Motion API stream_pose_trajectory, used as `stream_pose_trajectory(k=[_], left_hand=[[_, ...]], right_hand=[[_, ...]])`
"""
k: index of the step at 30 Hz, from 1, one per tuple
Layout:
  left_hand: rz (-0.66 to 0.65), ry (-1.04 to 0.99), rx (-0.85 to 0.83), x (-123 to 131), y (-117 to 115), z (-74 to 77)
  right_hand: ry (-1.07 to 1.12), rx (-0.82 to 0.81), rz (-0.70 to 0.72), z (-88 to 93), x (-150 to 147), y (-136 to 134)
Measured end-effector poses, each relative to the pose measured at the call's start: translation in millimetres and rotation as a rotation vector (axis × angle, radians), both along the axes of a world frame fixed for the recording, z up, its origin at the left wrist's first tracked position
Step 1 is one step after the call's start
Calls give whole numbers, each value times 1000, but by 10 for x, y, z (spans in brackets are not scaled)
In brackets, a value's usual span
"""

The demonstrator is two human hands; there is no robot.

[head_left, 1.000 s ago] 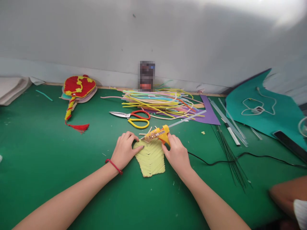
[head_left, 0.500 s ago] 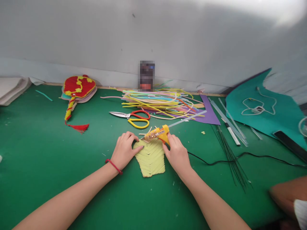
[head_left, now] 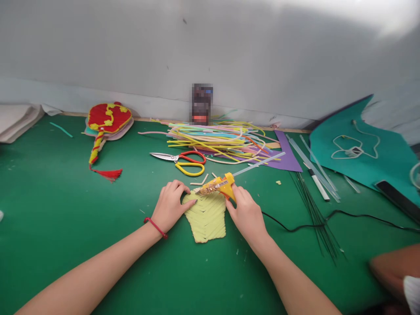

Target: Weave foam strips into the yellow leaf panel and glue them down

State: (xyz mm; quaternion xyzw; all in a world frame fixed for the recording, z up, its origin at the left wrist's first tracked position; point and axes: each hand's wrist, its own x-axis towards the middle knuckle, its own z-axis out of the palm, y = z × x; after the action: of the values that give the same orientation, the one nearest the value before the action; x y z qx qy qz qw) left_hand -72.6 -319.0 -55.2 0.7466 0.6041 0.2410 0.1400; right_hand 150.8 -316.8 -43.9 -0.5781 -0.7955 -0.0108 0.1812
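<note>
**Glue gun at the top edge of a pale yellow woven piece**

While the left hand [head_left: 170, 205] lies flat on the green bench [head_left: 65, 218], its fingers [head_left: 188, 202] spread and pressing down on the upper left edge of the pale yellow woven piece [head_left: 207, 216], the right hand [head_left: 246, 214] holds a yellow glue gun [head_left: 220, 185], its grip closed around the handle. The gun lies tilted, nozzle pointing left and sitting at the top edge of the woven piece, between the two hands; a clear glue stick [head_left: 259, 162] juts out of its back toward the upper right. A black cord [head_left: 295, 226] runs from the right hand across the bench to the right. A red string bracelet [head_left: 155, 227] circles the left wrist.

Just beyond the hands lie scissors [head_left: 180, 161] with red and yellow handles, blades pointing left. Behind them is a loose heap of coloured strips [head_left: 219, 141], partly over a purple sheet [head_left: 288, 158]. A red and yellow fan [head_left: 108, 119] with a braided handle and red tassel rests at the far left. To the right are thin dark wires [head_left: 315, 214], clear sticks [head_left: 311, 164], and a teal sheet [head_left: 354, 153] carrying a white cable. Another person's arm [head_left: 393, 271] shows at the lower right corner.
</note>
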Motion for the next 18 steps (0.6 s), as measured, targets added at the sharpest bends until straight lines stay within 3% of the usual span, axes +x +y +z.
stream_pose_trajectory(k=[18], left_hand=[[3,-3,10,-9,3,-18]], right_hand=[[-90,6,-59,100,84,-104]])
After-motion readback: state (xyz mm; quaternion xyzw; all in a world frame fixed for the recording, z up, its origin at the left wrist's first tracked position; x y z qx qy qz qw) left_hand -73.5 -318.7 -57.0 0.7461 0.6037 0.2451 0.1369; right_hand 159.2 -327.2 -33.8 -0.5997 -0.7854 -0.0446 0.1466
